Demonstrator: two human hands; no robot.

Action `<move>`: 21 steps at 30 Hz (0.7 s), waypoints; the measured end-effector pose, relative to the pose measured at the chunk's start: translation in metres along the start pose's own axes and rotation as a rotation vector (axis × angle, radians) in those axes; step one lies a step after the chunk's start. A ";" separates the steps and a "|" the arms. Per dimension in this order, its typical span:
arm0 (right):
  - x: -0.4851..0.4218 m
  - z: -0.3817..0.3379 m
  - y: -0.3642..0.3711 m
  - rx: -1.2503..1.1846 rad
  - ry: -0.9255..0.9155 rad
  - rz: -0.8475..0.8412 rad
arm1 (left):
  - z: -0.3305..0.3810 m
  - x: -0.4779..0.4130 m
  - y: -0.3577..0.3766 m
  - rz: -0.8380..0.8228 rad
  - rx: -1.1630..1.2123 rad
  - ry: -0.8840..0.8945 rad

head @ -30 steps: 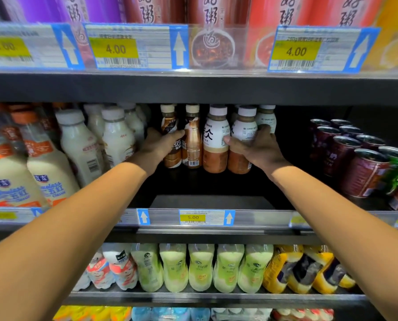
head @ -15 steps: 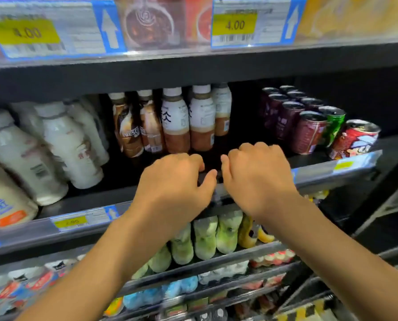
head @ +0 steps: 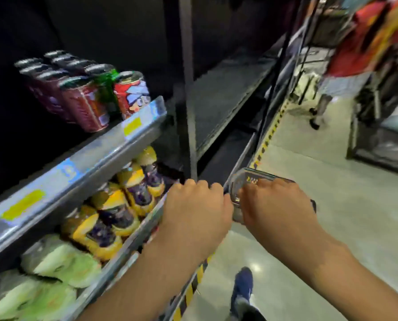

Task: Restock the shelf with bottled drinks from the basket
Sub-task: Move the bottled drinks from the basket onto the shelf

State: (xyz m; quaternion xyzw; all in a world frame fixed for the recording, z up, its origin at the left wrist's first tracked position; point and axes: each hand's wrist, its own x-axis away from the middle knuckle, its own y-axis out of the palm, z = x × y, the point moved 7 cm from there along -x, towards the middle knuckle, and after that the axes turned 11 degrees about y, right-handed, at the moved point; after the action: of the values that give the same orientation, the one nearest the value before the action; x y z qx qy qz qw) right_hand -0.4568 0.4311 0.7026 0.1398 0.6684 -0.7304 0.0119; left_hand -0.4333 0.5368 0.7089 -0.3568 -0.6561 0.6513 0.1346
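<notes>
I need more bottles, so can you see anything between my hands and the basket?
No basket shows in this blurred view, so I cannot judge. Your left hand and right hand are by the lower shelf's front rail; nothing visible stands on the floor just beyond them.

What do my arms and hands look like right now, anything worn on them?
Both forearms are bare, with no sleeve in view. The left hand and right hand wear no gloves; no watch, band or ring shows on the sides facing the camera, though the picture is blurred.

floor [head: 355, 228]: pale, glossy | striped tape [head: 270, 132]: yellow-black | rack [head: 225, 98]: dark metal
</notes>
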 end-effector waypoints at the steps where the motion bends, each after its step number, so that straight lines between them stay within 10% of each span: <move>1: -0.005 0.020 0.012 -0.009 0.048 -0.019 | 0.014 -0.018 0.017 -0.025 0.008 0.037; 11: -0.125 0.215 0.170 0.040 0.350 -0.378 | 0.121 -0.229 0.207 -0.457 0.053 0.263; 21: -0.256 0.339 0.331 -0.033 0.420 -0.615 | 0.138 -0.390 0.389 -0.703 0.321 0.096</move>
State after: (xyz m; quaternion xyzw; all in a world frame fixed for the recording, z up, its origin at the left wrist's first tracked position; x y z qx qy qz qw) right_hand -0.2067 0.0202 0.4597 0.0790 0.6788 -0.6443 -0.3433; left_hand -0.1316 0.1412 0.4352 -0.1150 -0.6211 0.6422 0.4342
